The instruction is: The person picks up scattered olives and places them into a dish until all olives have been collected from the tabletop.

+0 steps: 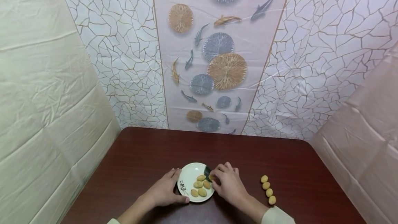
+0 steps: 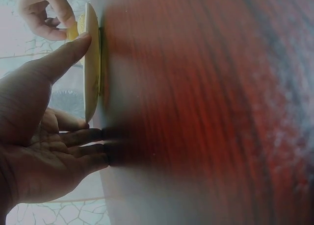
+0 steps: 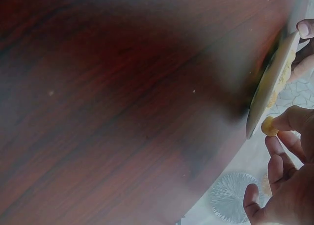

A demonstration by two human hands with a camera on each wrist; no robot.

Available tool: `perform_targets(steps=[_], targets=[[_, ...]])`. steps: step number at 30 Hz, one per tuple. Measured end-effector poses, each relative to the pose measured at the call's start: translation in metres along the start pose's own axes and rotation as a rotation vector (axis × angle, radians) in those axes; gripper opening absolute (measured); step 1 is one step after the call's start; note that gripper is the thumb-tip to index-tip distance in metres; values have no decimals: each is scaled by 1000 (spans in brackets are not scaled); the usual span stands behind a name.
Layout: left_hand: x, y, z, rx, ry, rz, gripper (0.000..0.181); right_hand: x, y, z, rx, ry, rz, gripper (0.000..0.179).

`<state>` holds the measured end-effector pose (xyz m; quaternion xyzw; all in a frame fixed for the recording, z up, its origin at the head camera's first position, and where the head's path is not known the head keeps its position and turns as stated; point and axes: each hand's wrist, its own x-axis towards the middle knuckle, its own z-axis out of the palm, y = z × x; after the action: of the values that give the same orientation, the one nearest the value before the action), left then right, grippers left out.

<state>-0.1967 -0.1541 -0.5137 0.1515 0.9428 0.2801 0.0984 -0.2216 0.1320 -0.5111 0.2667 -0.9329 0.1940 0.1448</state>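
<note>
A round white plate (image 1: 186, 172) with a dark green patch and a small floral print holds several small yellow oval fruits (image 1: 202, 192). My left hand (image 1: 164, 188) grips the plate's left side, thumb at the near rim and fingers along the far left rim. Between the thumb and fingertips of my right hand (image 1: 228, 184) is one more yellow fruit (image 3: 269, 126), pinched right at the plate's right rim. The left wrist view shows the plate (image 2: 91, 63) edge-on, with the left thumb (image 2: 73, 51) over its rim.
On the dark red-brown wooden table (image 1: 149, 155), several yellow fruits (image 1: 268, 192) stand in a short row to the right of my right hand. A patterned cloth (image 1: 205, 61) hangs behind the table, and pale cloth (image 1: 46, 96) hangs at the sides.
</note>
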Motion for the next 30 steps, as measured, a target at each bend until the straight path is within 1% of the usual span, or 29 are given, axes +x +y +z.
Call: perform_targets(steps=[4,12,23,30], targets=[[0,1,-2,-6,-9,-3,123,2,1,4,1,-11,7,17],[-1,2,-2,-6,-3,4,124,5,4,10,1,-12,9,17],[-2,3,-2,-10,-5,-4,123,7,1,11,21,-54,24,15],[-1,2,-2,-7,-13,-11,124,7,1,14,6,-50,22,16]])
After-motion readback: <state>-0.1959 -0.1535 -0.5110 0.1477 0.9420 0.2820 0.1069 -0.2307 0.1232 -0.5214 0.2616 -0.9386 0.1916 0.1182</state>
